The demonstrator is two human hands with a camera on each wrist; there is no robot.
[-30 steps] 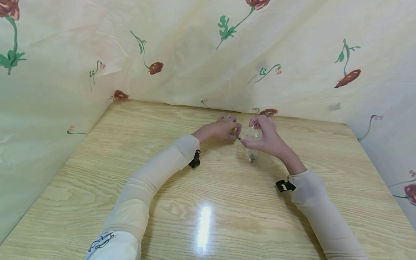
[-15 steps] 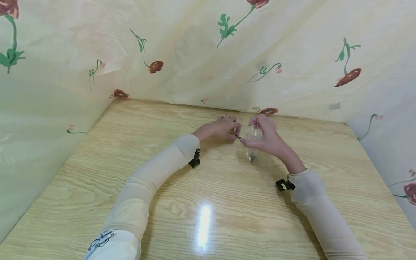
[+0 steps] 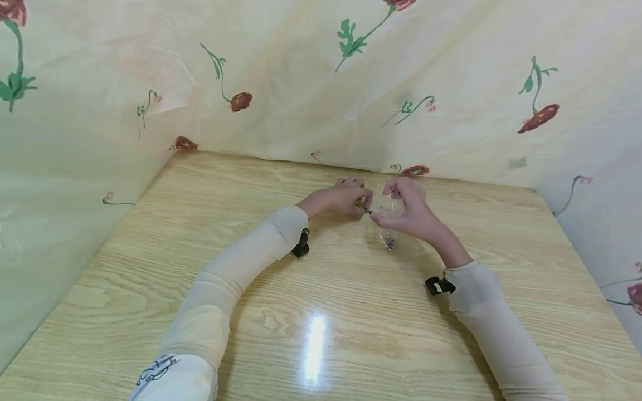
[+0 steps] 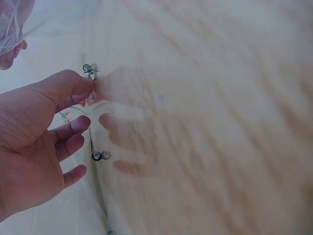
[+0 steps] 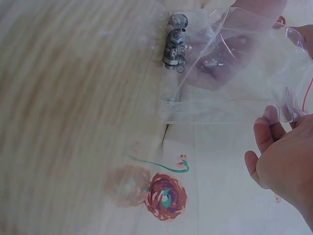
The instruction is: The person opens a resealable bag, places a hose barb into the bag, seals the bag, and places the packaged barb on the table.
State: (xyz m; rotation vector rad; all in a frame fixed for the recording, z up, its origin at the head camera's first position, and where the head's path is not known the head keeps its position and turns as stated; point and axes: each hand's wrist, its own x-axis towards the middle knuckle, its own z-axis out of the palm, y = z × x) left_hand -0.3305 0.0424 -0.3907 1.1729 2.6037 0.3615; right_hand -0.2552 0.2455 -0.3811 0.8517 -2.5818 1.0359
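My right hand (image 3: 411, 209) holds the mouth of a clear zip bag (image 5: 225, 105), which has a red line along its opening. Several shiny metal fittings (image 5: 175, 44) lie at the bag's bottom, low over the wooden table. To the left, my left hand (image 3: 346, 197) has its thumb and forefinger pinched on a small metal fitting (image 4: 91, 71) at the table's surface; its other fingers are spread loosely. Another small round metal piece (image 4: 97, 155) sits on the table beyond those fingers. The exact kind of the fittings is too small to tell.
The wood-grain table (image 3: 321, 289) ends at a flower-patterned cloth (image 3: 301, 83) hung behind and on both sides. A bright light reflection (image 3: 315, 351) shows on the front of the table. Black camera mounts (image 3: 301, 245) sit at both wrists.
Both hands stay in nearly the same place. The bag's film shifts very slightly in the right hand; the head view tilts a little.
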